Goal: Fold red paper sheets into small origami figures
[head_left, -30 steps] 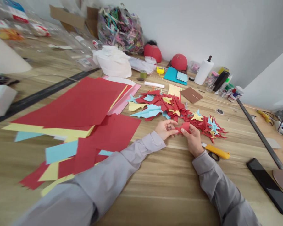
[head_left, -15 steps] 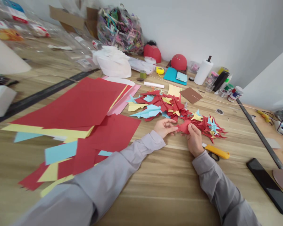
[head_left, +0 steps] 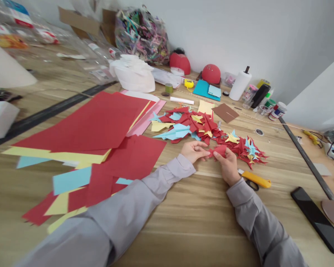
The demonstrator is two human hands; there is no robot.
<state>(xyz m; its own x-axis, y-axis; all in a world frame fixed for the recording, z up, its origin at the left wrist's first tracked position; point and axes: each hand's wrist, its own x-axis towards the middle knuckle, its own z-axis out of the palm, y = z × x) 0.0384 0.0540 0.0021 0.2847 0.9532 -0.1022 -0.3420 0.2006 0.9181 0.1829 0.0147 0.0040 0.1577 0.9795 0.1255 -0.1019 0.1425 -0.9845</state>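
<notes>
Between my hands is a small folded piece of red paper [head_left: 220, 149]. My left hand [head_left: 194, 151] pinches its left end between thumb and fingers. My right hand [head_left: 228, 165] grips the other side, the thumb lying across the front of the paper. Just beyond my hands, folded paper pieces in red, yellow and light blue [head_left: 180, 130] are heaped on the table, some shaped like planes. To the right lies a second heap of pointed folded pieces [head_left: 246, 148]. My fingers hide part of the red paper.
Large red sheets [head_left: 100, 122] and cut coloured pieces [head_left: 72, 180] cover the left side. A yellow cutter [head_left: 257, 179] lies over scissors [head_left: 252, 185] by my right wrist. A black phone [head_left: 317, 219] is farther right. Bottles, red domes [head_left: 211, 73] and a stuffed bag [head_left: 141, 35] line the back.
My right thumb has moved left across the red paper, and the paper now looks tilted and less broad. My left hand has barely moved.
</notes>
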